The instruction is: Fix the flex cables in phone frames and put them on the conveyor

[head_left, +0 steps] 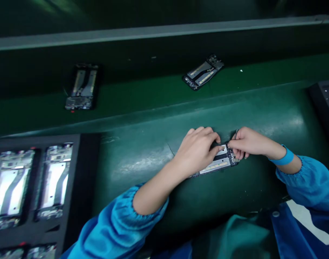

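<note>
An opened phone (215, 165) lies on the green mat in front of me, its silver inner frame and circuit board showing. My left hand (198, 151) spans its left part, thumb and fingers closed on its edges and hiding much of it. At the phone's right end, my right hand (247, 143) pinches a thin metal tool (236, 134), perhaps tweezers, whose upper end sticks out above the fingers. The tool's tip is hidden by the hand, close to the circuit board. A blue band circles my right wrist.
Another opened phone (203, 72) lies tilted on the back ledge, and one more opened phone (82, 86) stands further left. A black tray (86, 172) at left holds several opened phones. Part of a dark tray (322, 104) shows at the right edge.
</note>
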Demonstrator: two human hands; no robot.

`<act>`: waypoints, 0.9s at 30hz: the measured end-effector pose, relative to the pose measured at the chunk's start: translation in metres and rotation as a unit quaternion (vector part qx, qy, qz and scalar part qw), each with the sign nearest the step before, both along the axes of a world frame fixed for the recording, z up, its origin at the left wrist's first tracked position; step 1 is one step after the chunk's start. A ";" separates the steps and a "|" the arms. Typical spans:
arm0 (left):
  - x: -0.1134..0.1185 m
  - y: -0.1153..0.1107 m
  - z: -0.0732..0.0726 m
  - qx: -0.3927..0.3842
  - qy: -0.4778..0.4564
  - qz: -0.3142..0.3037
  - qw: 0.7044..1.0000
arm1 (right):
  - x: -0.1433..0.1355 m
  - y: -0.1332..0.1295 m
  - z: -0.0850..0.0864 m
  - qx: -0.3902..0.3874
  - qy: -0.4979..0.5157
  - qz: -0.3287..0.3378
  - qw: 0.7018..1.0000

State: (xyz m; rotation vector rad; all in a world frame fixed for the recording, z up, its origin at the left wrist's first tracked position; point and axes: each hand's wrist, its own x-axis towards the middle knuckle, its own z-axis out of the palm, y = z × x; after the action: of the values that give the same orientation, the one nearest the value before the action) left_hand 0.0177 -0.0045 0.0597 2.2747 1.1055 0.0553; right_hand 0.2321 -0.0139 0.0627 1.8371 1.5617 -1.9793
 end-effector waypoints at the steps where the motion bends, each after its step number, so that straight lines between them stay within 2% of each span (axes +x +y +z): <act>1: 0.000 -0.003 0.000 0.005 0.009 0.007 1.000 | 0.006 0.000 0.003 0.028 0.031 -0.006 0.999; 3: 0.000 -0.008 0.002 0.009 0.013 0.009 1.000 | 0.019 -0.001 0.011 0.138 0.102 -0.061 0.983; 5: 0.000 -0.010 0.004 -0.007 -0.007 0.006 1.000 | 0.029 -0.005 0.019 0.267 0.132 -0.136 0.945; 7: 0.001 -0.011 0.006 -0.037 -0.054 0.020 0.998 | 0.029 -0.013 0.023 0.325 0.115 -0.163 0.924; 9: 0.001 -0.014 0.006 -0.050 -0.113 0.054 0.991 | 0.021 -0.022 0.020 0.312 0.102 -0.137 0.935; 11: 0.002 -0.018 0.006 -0.028 -0.169 0.094 0.981 | 0.010 -0.030 0.013 0.288 0.110 -0.111 0.945; 15: 0.005 -0.026 0.003 0.032 -0.247 0.128 0.960 | -0.007 -0.037 0.002 0.301 0.097 -0.116 0.941; 19: 0.006 -0.030 0.003 0.052 -0.257 0.131 0.956 | -0.013 -0.040 0.000 0.331 0.112 -0.129 0.928; 27: 0.005 -0.034 0.006 0.030 -0.269 0.137 0.953 | -0.022 -0.045 0.000 0.367 0.147 -0.153 0.906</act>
State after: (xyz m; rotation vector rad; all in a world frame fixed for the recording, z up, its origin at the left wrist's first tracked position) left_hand 0.0227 -0.0384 0.0652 1.9594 1.1096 0.7803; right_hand 0.2098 -0.0591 0.0626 2.1994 2.5257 -2.0249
